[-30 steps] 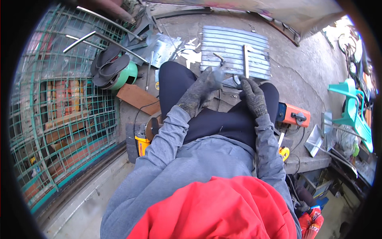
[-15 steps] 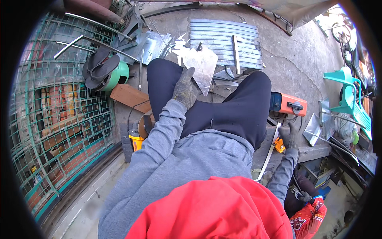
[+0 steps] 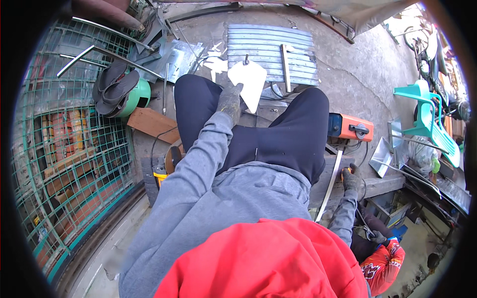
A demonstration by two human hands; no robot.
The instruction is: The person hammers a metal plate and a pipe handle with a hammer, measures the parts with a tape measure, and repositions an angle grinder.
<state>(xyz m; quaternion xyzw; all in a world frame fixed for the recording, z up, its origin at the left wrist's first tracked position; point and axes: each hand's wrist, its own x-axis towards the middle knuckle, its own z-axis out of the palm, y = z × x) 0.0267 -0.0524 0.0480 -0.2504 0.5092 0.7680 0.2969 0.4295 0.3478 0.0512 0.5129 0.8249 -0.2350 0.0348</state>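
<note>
- Metal sheet (image 3: pixel 247 83), pale and shaped a bit like a shield, is held at its lower left edge by the left hand (image 3: pixel 230 101), which is in a dark work glove.
- The gloved fingers (image 3: pixel 233 93) are closed on that edge, so the sheet sticks up and away past the fingertips, out over the left knee.
- The sheet could be dropped, it is judged, because only one edge is pinched and most of it hangs free beyond the fingers.
- A cut could be got from the thin edge if the sheet is let slide through the glove.
- The sheet's far tip is close to a small post (image 3: pixel 245 59) and to the ribbed metal panel (image 3: pixel 272 52) lying just past the fingertips, so it could be knocked against them and twisted out of the grip.
- The right hand (image 3: pixel 351 178), also gloved, is well apart from the sheet, down by the right hip, on a small yellow tool (image 3: pixel 344 174).
- It cannot be told if those fingers are closed around the tool or only laid on it.
- A long thin metal strip (image 3: pixel 330 185) lies just beside the right hand, and an orange machine (image 3: pixel 350 127) sits a little beyond the fingers.
- Wires are seen near that hand, so a snag could be caused there if the arm is pulled up fast.
</note>
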